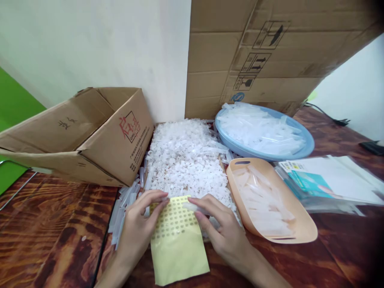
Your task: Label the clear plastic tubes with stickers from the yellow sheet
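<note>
A yellow sheet of small round stickers (180,256) lies in front of me, its upper part dotted with rows of them and its lower part bare. My left hand (144,220) is closed in a pinch at the sheet's upper left corner. Between the thumb and fingers of my right hand (217,224) is a small translucent plastic tube (193,207), held over the sheet's upper right edge. Just beyond both hands spreads a heap of small translucent plastic pieces (186,176) in a shallow cardboard tray.
An open cardboard box (120,144) stands at the left, with loose clear tubes (121,216) beside it. To the right are a peach basket (306,232) and a blue basin (309,140), both holding translucent tubes. Plastic packets (348,180) lie farther right. A large carton (216,60) rises behind.
</note>
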